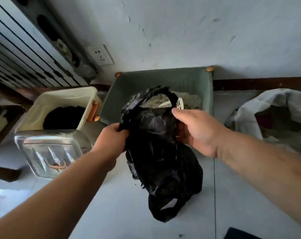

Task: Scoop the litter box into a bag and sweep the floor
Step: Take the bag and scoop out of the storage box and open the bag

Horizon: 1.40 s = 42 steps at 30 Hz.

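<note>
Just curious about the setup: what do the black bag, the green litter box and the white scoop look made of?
Black bag: thin plastic film, glossy, crinkled, with sharp highlights. Green litter box: likely rigid moulded plastic, matte, ribbed walls. White scoop: probably hard plastic, slotted; partly hidden by the bag.

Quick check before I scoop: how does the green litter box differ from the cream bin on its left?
The litter box is green; the bin is cream with an orange latch. The litter box holds pale litter and a white scoop; the bin holds something dark, unidentifiable. The black bag partly hides the litter box, not the bin. Both are open-topped, on the floor by the wall.
</note>
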Motion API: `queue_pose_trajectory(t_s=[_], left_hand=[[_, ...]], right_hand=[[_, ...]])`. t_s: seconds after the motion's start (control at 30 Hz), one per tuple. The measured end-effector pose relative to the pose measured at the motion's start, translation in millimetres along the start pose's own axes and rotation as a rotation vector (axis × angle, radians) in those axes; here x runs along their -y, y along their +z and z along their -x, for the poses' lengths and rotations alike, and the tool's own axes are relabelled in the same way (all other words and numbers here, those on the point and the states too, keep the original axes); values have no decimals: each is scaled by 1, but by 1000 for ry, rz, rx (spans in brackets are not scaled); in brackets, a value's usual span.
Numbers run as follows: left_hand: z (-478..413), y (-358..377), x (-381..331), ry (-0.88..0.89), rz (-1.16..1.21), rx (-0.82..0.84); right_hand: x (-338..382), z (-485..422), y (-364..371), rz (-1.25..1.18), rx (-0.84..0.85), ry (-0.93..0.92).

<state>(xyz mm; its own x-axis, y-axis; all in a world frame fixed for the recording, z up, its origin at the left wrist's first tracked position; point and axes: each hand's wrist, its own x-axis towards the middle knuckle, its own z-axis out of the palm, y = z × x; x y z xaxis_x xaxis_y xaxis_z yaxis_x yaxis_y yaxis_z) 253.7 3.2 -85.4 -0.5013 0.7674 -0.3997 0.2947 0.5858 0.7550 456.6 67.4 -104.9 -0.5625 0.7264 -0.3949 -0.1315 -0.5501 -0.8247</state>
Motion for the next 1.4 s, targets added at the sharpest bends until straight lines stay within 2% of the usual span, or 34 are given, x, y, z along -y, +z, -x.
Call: queue_pose_trajectory(t_s=[0.07, 0.17, 0.23, 0.3, 0.33, 0.4, 0.47, 0.53, 0.6, 0.63, 0.7, 0.77, 0.83, 0.93, 1.0, 1.07, 1.13, 1.17, 1.2, 1.3, 1.33, 1.4], left_hand=[[2, -17, 22, -118, 4, 14], [5, -49, 57, -274, -102, 141], [1, -65, 70, -363, -194, 227], [-2, -72, 75, -346, -315, 265], [-1, -70, 75, -288, -342, 241], [5, -64, 76, -62, -281, 186], [21, -57, 73, 220, -237, 290], [37, -44, 75, 465, -442, 421], [39, -31, 85, 596, -780, 394], [36, -27, 91, 573, -873, 362], [25, -23, 103, 348, -814, 257], [13, -24, 113, 70, -647, 171], [5, -30, 119, -166, -371, 124], [6, -35, 124, -401, -46, 132], [9, -41, 129, -491, -15, 224], [8, -45, 141, -514, -228, 361], [4, -48, 155, -380, -699, 487], [2, -48, 160, -309, -840, 501], [-1, -48, 162, -230, -855, 516], [1, -44, 152, -207, -280, 640], [3, -40, 143, -190, -183, 704], [8, -30, 131, -64, -215, 825]], right_hand=[[-12, 3, 3, 41, -44, 125], [-30, 7, 8, 77, -45, 288], [-41, 6, 13, 92, -40, 325], [-52, 2, 20, 132, -59, 335], [-56, -1, 23, 168, -60, 335], [-63, -5, 28, 286, -42, 321], [-68, -10, 33, 413, -8, 306], [-70, -11, 36, 461, 17, 284], [-72, -12, 40, 467, -35, 240], [-72, -12, 40, 420, -53, 239], [-71, -5, 42, 356, 20, 287], [-74, 1, 37, 608, 156, 312], [-81, 9, 36, 892, 260, 310], [-105, 17, 30, 1258, 267, 325], [-124, 18, 21, 1441, 245, 344], [-133, 18, 11, 1411, 179, 383], [-131, 17, 3, 1230, 37, 412], [-127, 16, 2, 1111, -41, 407], [-122, 15, 2, 989, -107, 400], [-114, 11, 4, 721, -172, 382], [-112, 11, 7, 635, -174, 384], [-109, 12, 15, 504, -149, 371]])
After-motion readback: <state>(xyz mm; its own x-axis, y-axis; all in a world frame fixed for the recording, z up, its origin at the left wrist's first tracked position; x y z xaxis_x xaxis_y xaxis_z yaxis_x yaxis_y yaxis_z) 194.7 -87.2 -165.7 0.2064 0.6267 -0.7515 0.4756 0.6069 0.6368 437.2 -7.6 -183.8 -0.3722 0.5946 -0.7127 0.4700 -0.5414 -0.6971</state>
